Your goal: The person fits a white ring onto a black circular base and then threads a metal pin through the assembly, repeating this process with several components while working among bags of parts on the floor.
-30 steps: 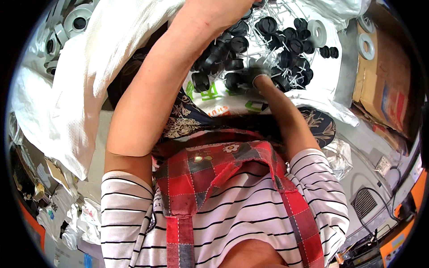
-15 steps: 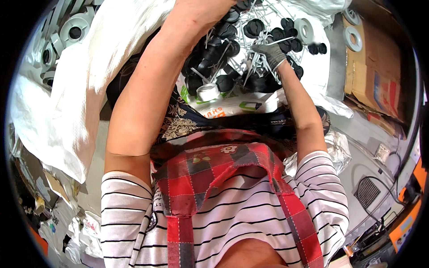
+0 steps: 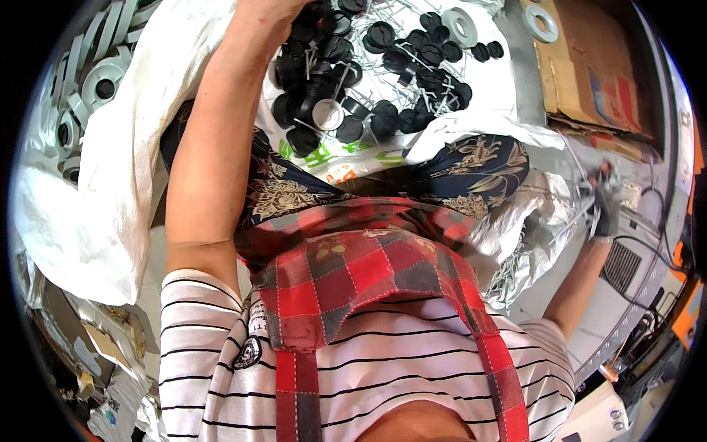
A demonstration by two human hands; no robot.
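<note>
Out to the far right, my gloved right hand [image 3: 605, 208] is closed on a bunch of thin white plastic sticks [image 3: 568, 227]; motion blurs it, and stick ends poke out toward the left. Below those sticks, an open white plastic bag [image 3: 549, 197] holds more thin sticks. At the top edge, my left hand [image 3: 278, 9] is cut off, its fingers out of view beside a pile of round black plastic caps [image 3: 379, 37]. The caps lie on a white sheet [image 3: 486, 81] over my lap, mixed with loose white sticks and a small white ring [image 3: 328, 115].
A large white woven sack [image 3: 110, 191] stands at the left, beside grey plastic rings and parts [image 3: 103, 81]. A pale ring [image 3: 461, 28] lies by the caps; another ring [image 3: 540, 23] rests on a cardboard box [image 3: 589, 74] at the right. A dark cable [image 3: 648, 239] runs below it.
My right hand has moved from the cap pile out to the right with the bunch of sticks. My left hand has shifted left and up, partly out of view.
</note>
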